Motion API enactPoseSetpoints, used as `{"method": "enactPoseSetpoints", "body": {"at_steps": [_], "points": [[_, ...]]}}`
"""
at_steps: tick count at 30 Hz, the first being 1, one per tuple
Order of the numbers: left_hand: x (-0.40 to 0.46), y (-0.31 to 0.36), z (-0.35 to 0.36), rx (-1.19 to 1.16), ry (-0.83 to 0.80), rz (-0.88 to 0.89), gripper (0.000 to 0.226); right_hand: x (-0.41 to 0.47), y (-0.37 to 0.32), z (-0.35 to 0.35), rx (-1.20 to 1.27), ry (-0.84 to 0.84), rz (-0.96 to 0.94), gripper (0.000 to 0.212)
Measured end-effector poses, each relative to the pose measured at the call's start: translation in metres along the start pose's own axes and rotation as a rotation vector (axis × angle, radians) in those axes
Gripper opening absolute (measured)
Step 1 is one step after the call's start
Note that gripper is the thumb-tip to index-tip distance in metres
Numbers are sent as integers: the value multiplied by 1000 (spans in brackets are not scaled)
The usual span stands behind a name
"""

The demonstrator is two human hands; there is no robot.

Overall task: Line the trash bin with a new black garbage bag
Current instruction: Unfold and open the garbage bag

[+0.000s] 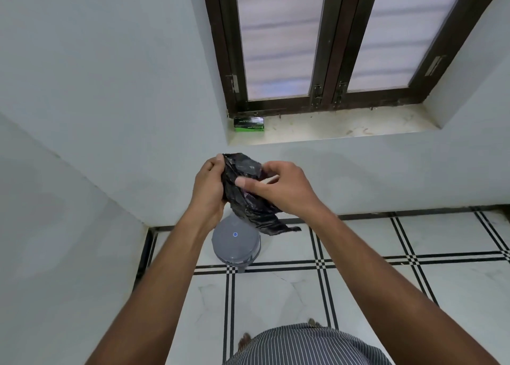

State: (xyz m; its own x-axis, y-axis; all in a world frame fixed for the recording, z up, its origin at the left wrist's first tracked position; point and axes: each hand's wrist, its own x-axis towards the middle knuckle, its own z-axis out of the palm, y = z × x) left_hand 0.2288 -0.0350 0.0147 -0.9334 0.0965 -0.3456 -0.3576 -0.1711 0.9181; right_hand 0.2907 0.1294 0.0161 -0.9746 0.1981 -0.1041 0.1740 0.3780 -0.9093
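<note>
A crumpled, still folded black garbage bag [242,182] is held at chest height in front of the wall. My left hand [208,188] grips its left side, fingers curled round the plastic. My right hand [278,186] pinches the bag's right side, thumb laid across the front. A loose tail of the bag hangs down to the right. Straight below the hands, a small round grey trash bin [236,244] stands on the floor by the wall, its domed lid shut, with a pedal at its front.
A green and black box of garbage bags [249,124] sits at the left end of the window sill [331,128]. A wall corner lies to the left. White floor tiles with black lines [386,260] spread to the right and towards me.
</note>
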Motion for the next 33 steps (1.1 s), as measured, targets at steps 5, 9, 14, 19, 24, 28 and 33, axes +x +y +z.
{"method": "enactPoseSetpoints", "body": {"at_steps": [5,9,14,19,24,28,33], "points": [[0,1,0,59,56,29,31,8,9,1,-25,98,-124,37],[1,0,-9,90,100,26,34,18,28,-4,178,208,30,44],[6,5,-26,2,232,37,42,25,46,-19,177,409,214,43],[5,2,-32,31,161,26,38,16,44,-20,-149,275,161,44],[-6,3,-12,28,-52,0,41,9,13,0,-190,-43,-46,87],[-1,5,-15,-41,7,-3,39,18,26,3,-183,-38,-21,27],[8,3,-38,-248,166,-65,28,17,53,-11,-86,206,112,24]]}}
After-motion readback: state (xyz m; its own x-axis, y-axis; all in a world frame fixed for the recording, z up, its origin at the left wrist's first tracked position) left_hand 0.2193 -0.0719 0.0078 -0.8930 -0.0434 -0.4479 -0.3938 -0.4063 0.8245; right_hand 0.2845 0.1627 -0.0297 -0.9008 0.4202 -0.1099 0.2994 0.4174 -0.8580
